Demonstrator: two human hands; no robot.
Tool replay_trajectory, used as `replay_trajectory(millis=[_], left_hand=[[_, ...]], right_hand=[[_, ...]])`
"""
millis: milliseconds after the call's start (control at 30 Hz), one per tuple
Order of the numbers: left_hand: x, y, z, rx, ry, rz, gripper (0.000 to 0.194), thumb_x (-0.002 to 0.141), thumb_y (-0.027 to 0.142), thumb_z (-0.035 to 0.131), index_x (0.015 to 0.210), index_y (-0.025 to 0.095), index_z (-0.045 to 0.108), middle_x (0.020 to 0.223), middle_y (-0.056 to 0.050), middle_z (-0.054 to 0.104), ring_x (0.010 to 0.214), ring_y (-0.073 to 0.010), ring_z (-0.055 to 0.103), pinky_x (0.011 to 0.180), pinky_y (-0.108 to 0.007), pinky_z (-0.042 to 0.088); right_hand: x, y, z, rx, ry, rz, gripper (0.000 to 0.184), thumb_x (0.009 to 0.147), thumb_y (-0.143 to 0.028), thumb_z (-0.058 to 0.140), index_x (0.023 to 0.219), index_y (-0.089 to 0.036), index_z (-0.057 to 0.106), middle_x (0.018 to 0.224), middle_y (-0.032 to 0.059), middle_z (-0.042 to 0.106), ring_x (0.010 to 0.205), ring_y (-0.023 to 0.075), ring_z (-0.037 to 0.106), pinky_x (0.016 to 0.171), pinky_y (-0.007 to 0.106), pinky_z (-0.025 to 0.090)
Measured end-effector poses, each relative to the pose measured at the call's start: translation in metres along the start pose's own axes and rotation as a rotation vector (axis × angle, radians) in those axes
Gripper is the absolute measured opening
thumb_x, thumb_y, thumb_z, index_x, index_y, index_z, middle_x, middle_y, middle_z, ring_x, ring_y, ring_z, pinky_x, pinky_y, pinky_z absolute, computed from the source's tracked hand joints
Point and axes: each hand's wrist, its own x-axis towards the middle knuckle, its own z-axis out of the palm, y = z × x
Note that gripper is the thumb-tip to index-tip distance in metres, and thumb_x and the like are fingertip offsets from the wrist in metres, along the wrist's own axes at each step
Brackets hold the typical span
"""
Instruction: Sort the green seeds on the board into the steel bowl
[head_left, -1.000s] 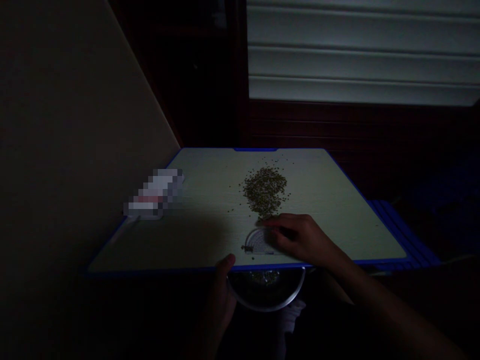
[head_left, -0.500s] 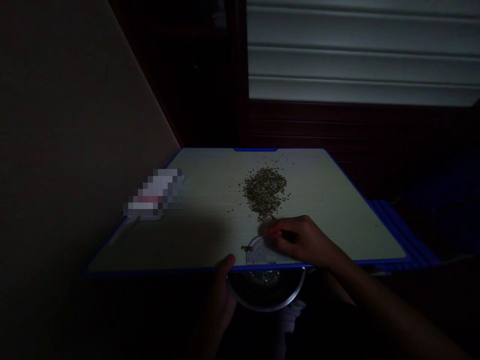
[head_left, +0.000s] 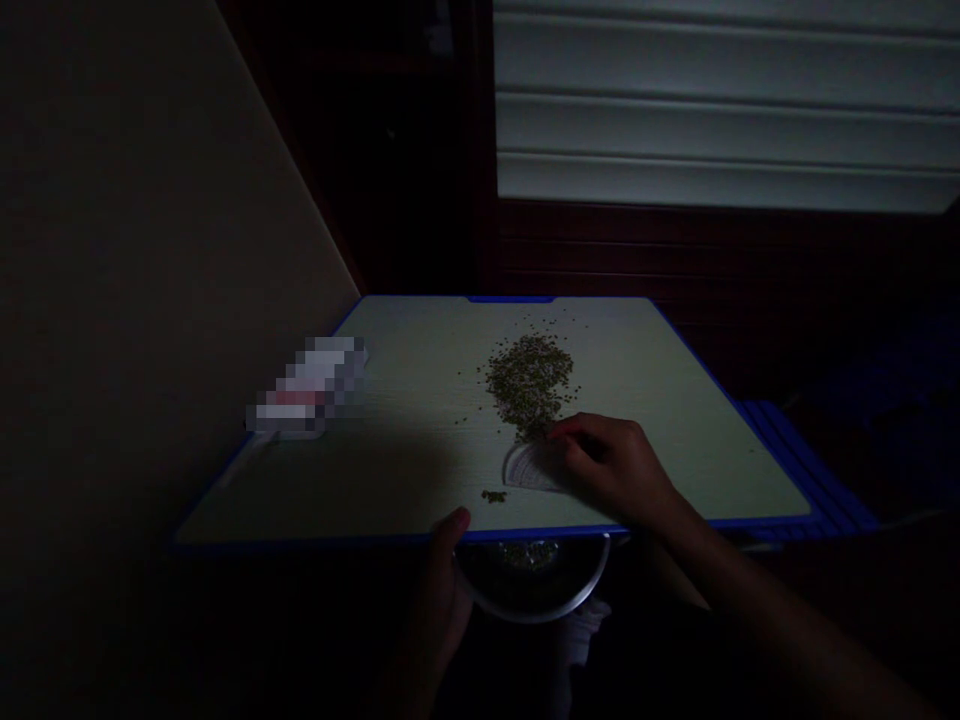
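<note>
Right hand pinches a white half-round card against a pale cutting board, the card's edge just below a large heap of green-brown seeds; a small clump of seeds lies apart near the board's front edge; a few seeds sit in a steel bowl under that edge, its rim gripped by the left hand; most seeds lie on the board.

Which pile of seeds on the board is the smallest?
The small clump of seeds near the front edge; the large heap of seeds sits farther back.
</note>
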Motion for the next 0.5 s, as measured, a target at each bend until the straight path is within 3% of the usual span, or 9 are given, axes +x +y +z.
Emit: replay_trajectory(millis=[133, 400, 500], left_hand=[[0.0019, -0.0007, -0.0014, -0.025, -0.01, -0.034, 0.026, 0.08, 0.021, 0.064, 0.105, 0.015, 0.067, 0.096, -0.008, 0.077, 0.106, -0.0254, 0.067, 0.095, -0.037, 0.051], [0.0028, -0.0012, -0.0021, -0.056, -0.026, -0.033, 0.034, 0.081, 0.019, 0.062, 0.115, 0.015, 0.063, 0.093, -0.007, 0.077, 0.104, -0.026, 0.068, 0.092, -0.039, 0.052], [0.002, 0.0, 0.0, -0.04, -0.032, -0.034, 0.032, 0.08, 0.019, 0.062, 0.112, 0.015, 0.065, 0.092, -0.008, 0.077, 0.106, -0.0266, 0.067, 0.092, -0.039, 0.053]], right_hand=[[0.0, -0.0006, 0.0004, 0.004, -0.047, -0.062, 0.021, 0.083, -0.013, 0.057, 0.095, -0.019, 0.073, 0.087, 0.0017, 0.075, 0.074, 0.0142, 0.067, 0.067, 0.024, 0.048], [-0.0007, 0.0017, 0.0021, -0.041, 0.057, -0.032, 0.019, 0.083, -0.015, 0.057, 0.095, -0.019, 0.073, 0.085, 0.0027, 0.075, 0.074, 0.0157, 0.068, 0.068, 0.027, 0.05], [-0.0001, -0.0003, 0.0011, -0.029, 0.002, -0.073, 0.021, 0.085, -0.016, 0.056, 0.098, -0.02, 0.073, 0.087, 0.0026, 0.075, 0.074, 0.0151, 0.068, 0.067, 0.026, 0.05]])
